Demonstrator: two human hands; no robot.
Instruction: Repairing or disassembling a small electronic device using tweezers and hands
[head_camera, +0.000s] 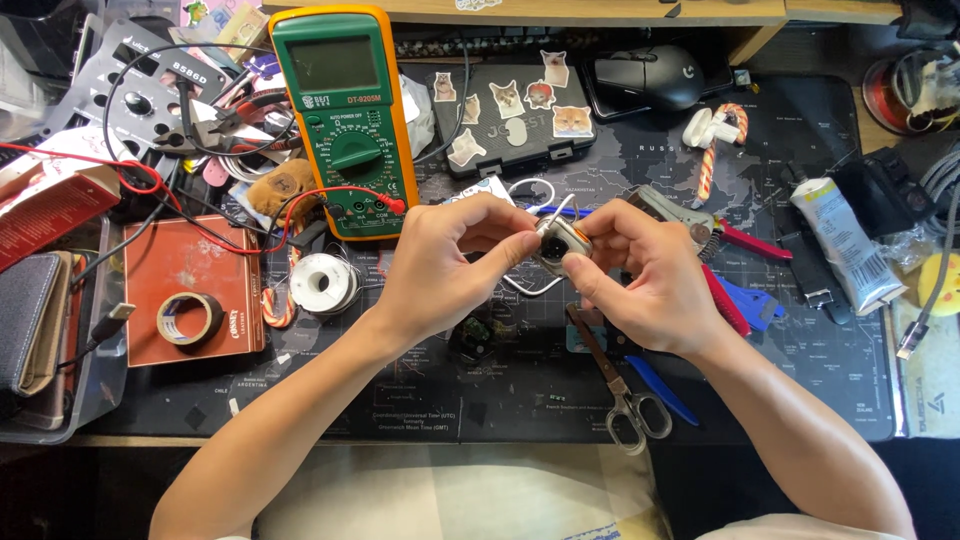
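Both hands are up over the bench: left hand (450, 262) and right hand (640, 275) pinch a small grey connector (558, 245), multimeter (345, 120) far left.

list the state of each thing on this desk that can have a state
left hand: pinching the small part
right hand: gripping the small part
small part: held up between both hands, white wires attached
multimeter: screen blank, red lead plugged in
scissors: lying closed
black case: shut
tape roll: lying flat on a brown box
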